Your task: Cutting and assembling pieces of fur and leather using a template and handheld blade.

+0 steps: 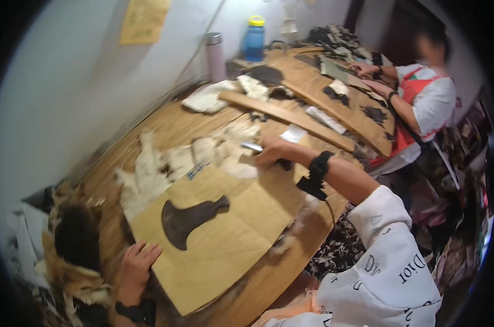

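A tan paper sheet [241,223] lies in front of me on the wooden table, over a pale fur pelt [198,155]. On the paper rests a dark crescent-bladed knife [189,219], its narrow neck pointing right. My left hand [138,265] is at the sheet's left edge, fingers stretched and lying along it, holding nothing. Beyond the paper's far edge, my right hand [273,151] is closed on a silver metal tool [252,146]. Its tip shows past the fingers, the rest is hidden in the hand, and its kind is unclear.
Two wooden boards [288,120] [339,117] lie beyond my right hand. A pink flask [215,59] and a blue bottle [254,41] stand by the wall. A person in a red apron [416,87] works at the far right. Fur scraps [72,245] hang at left.
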Demonstrator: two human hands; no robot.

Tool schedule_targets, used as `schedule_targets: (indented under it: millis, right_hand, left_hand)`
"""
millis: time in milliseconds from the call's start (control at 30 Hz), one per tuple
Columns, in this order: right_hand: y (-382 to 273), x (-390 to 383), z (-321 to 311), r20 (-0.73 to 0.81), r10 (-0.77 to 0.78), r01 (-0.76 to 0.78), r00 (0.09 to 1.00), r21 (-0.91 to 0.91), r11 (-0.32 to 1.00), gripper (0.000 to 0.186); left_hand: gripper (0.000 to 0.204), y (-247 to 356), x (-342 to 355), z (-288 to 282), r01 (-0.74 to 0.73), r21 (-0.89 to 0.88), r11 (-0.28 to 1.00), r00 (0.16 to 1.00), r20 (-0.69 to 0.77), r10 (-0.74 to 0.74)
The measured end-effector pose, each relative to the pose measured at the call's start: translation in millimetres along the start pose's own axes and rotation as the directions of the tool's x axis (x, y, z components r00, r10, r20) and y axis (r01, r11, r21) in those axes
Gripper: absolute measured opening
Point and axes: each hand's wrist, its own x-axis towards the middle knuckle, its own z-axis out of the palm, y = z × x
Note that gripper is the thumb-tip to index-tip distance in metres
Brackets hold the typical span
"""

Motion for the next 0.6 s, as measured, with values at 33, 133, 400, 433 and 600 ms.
schedule_targets:
  millis: [33,133,400,433,600]
  right_hand:
    - [-7.3,-5.9,-3.3,-0.024,0.032,-0.035,0.999,-0.097,0.995,0.041]
    - [-37.2,2.0,10.1,-0.111,-0.058,0.027,0.992,-0.263,0.964,0.037]
    - [-89.8,55.6,7.1,-0.239,-0.408,0.196,0.881,-0.600,0.775,0.016]
    - [-98.6,71.4,6.6,-0.251,-0.471,0.217,0.846,-0.643,0.734,0.013]
    - [-198.7,107.0,16.6,-0.165,-0.751,0.399,0.639,-0.763,0.508,0.017]
  left_hand:
    - [0.030,-3.8,1.3,8.6,-0.011,-0.020,1.000,1.000,-0.013,0.011]
    - [0.029,0.2,-16.9,-5.1,-0.008,0.073,0.997,1.000,-0.022,0.009]
    - [0.023,77.0,-6.7,-1.7,0.040,0.131,0.991,0.981,0.181,-0.063]
    - [0.023,91.3,0.0,3.2,0.022,0.094,0.995,0.983,0.179,-0.039]
    - [0.024,159.2,59.3,28.6,-0.117,-0.030,0.993,0.936,0.332,0.120]
